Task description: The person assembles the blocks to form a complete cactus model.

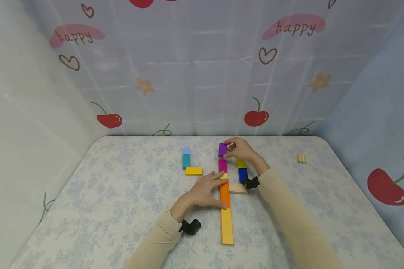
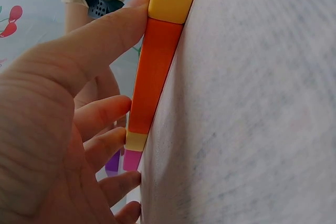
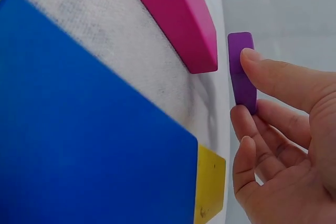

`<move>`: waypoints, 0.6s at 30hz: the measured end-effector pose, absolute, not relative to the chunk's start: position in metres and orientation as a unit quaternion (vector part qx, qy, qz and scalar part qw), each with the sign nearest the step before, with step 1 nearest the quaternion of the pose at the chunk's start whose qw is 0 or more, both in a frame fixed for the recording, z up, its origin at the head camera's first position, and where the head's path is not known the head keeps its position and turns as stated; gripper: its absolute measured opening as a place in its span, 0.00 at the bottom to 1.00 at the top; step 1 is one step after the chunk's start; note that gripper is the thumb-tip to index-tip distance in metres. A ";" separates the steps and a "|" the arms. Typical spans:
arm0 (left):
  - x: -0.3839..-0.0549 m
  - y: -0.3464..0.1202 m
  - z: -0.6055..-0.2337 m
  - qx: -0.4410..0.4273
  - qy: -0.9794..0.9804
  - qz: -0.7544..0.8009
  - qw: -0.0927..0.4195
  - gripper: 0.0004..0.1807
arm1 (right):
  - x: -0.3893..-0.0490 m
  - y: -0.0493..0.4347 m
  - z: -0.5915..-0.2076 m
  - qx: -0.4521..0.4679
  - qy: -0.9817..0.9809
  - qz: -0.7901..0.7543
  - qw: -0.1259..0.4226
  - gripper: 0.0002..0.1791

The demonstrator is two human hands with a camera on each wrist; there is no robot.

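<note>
Between thumb and fingers, my right hand [image 1: 241,150] pinches a purple block [image 3: 243,72]; in the right wrist view it is lifted off the table, past the end of the magenta block [image 3: 184,22]. That magenta block heads a straight column with a small pale yellow block [image 1: 224,176], an orange block [image 1: 225,195] and a long yellow block [image 1: 227,226]. My left hand [image 1: 203,191] lies along the column's left side, fingers spread, its thumb touching near the orange and yellow joint and its fingertips beside the orange and pale blocks.
Right of the column are a beige slanted block [image 1: 238,188], a blue block [image 1: 242,175] and a yellow-green block [image 1: 241,163]. To the left stand a teal block [image 1: 186,161], a light blue piece [image 1: 186,151] and a yellow block [image 1: 193,172]. Small wooden pieces [image 1: 301,159] lie far right.
</note>
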State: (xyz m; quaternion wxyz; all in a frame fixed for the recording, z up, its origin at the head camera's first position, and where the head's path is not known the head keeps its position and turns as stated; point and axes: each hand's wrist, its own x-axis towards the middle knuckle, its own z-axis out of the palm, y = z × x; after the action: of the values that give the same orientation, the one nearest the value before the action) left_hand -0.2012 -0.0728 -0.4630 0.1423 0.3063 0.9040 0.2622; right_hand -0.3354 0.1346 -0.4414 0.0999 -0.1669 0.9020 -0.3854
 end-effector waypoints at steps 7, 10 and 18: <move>-0.201 -0.073 -0.463 0.311 0.903 0.262 0.138 0.47 | -0.337 0.137 -0.447 -0.159 0.902 -0.384 0.116 0.34; -0.201 -0.073 -0.462 0.309 0.904 0.260 0.138 0.47 | -0.337 0.137 -0.447 -0.151 0.905 -0.379 0.120 0.34; -0.200 -0.072 -0.461 0.306 0.907 0.256 0.137 0.47 | -0.337 0.135 -0.447 -0.142 0.909 -0.368 0.131 0.33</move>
State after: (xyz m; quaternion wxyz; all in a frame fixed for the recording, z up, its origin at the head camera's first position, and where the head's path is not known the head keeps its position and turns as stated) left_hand -0.1999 -0.0724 -0.4614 0.1370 0.3063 0.9065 0.2562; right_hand -0.3370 0.1350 -0.4465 0.1307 -0.1424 0.9094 -0.3683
